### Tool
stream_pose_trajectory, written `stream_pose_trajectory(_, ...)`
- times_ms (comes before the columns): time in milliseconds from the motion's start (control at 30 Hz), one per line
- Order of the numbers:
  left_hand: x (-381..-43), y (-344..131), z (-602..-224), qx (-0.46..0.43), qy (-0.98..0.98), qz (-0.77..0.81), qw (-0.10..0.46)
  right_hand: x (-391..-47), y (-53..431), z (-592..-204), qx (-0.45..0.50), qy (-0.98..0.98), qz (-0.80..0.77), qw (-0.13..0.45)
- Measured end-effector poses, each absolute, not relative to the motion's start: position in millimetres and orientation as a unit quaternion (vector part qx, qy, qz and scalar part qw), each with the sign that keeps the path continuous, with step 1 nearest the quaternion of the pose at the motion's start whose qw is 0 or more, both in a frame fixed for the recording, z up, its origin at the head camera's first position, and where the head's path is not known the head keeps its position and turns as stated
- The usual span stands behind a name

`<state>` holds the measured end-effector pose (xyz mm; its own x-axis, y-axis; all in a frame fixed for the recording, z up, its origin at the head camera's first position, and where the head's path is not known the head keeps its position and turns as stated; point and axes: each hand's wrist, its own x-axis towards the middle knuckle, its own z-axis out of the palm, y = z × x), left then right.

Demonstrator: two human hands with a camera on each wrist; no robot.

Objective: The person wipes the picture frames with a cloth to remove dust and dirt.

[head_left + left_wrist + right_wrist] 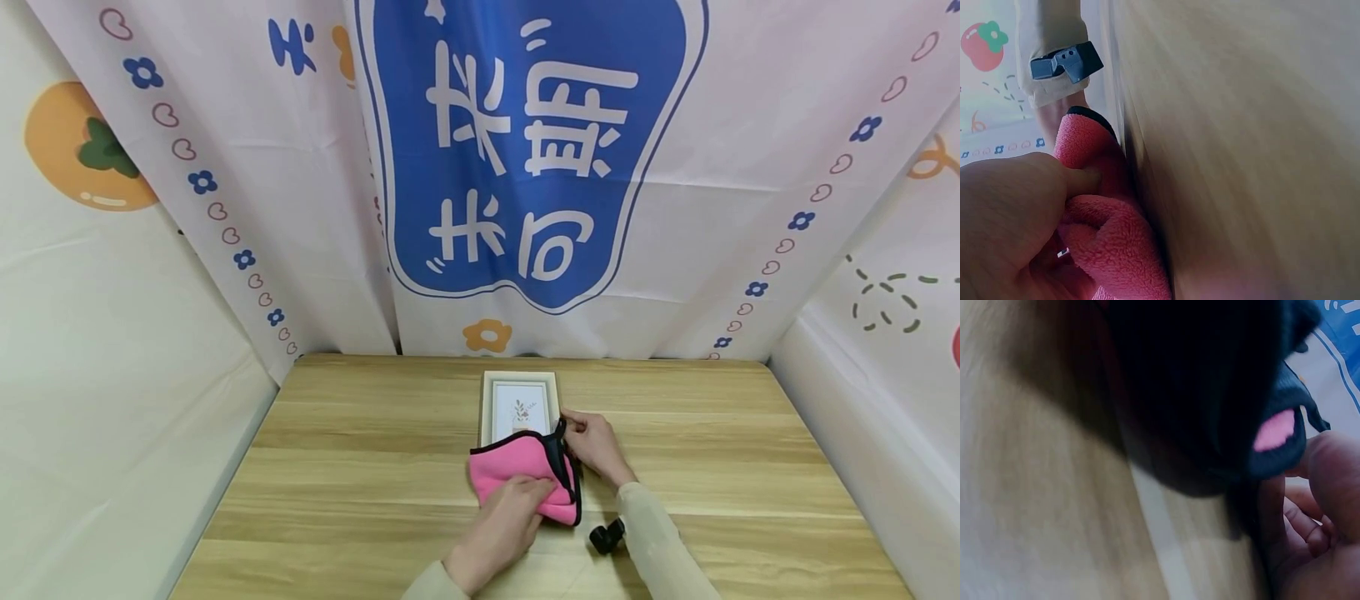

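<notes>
A pink fleece piece (510,465) with black edging and a black panel lies over the lower part of a picture frame (519,377). The left hand (498,527) grips its near side; in the left wrist view the thumb of that hand (1016,206) sinks into a fold of the plush fabric (1122,244). At the far right corner, beside the frame, the right hand (597,446) pinches the black trim. Close up in the right wrist view, the dark edging (1279,459) runs to the thumb and fingers of the right hand (1329,512). Whatever lies under the fleece is hidden.
Everything lies on a wood-grain table (360,483). A printed curtain (322,208) hangs behind its far edge, and pale fabric walls (112,375) stand on both sides. A small black device (606,537) sits at the right sleeve.
</notes>
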<state>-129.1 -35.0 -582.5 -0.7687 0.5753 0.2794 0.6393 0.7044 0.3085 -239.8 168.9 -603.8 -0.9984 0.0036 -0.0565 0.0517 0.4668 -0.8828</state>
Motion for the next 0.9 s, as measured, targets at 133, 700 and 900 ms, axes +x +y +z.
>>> stream_pose_trajectory(133,-131,-30,-583,-0.34,-0.916,-0.196,0.088,-241,169,-603,0.016,0.872,-0.489,0.007)
stream_pose_trajectory(700,-135,-16,-583,-0.35,-0.912,-0.201,0.075,-241,171,-602,0.009,0.873,-0.488,0.013)
stream_pose_trajectory(900,-136,-18,-582,-0.348,-0.899,-0.259,0.06,-240,170,-602,0.019,0.866,-0.499,0.032)
